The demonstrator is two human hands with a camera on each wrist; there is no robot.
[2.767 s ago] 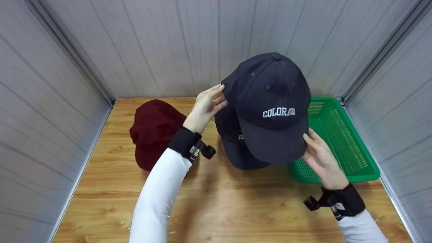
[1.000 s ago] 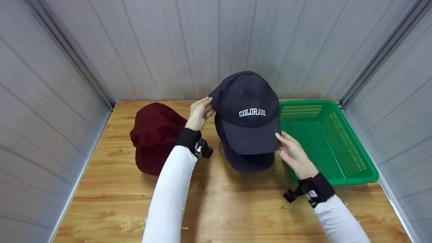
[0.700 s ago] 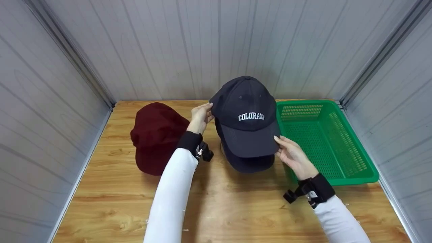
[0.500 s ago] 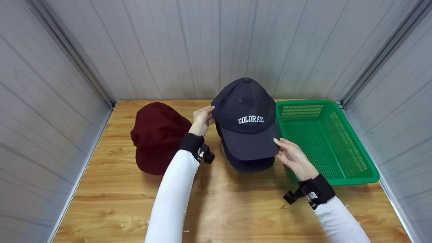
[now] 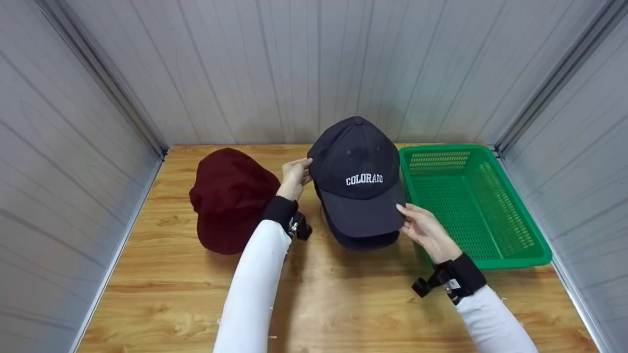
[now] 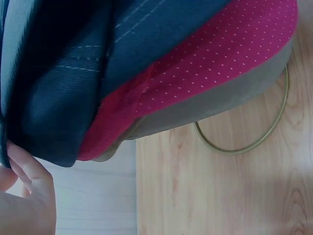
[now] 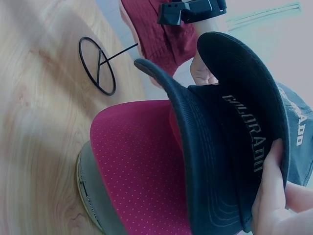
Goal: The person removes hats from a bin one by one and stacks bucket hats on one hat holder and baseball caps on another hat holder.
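Observation:
A dark navy cap (image 5: 358, 166) lettered COLORADO sits low over a stack of caps at the table's middle back. My left hand (image 5: 301, 169) pinches its rear left edge, and my fingers (image 6: 24, 171) show at the navy fabric (image 6: 63, 73). My right hand (image 5: 407, 215) grips the right side of its brim (image 5: 365, 218), with fingers (image 7: 271, 196) curled on the brim (image 7: 205, 161). Under it lies a second dark cap (image 5: 363, 241) and a brim with a red dotted underside (image 7: 137, 166).
A maroon cap (image 5: 230, 196) lies left of the stack. A green mesh basket (image 5: 520, 250) stands at the right, close to my right hand. A wire ring stand (image 6: 244, 142) rests on the wooden table (image 5: 343, 304) under the stack. Grey walls enclose three sides.
The navy cap has come down from high in front of the wall onto the stack of caps. Both hands moved down and slightly left with it, keeping their hold.

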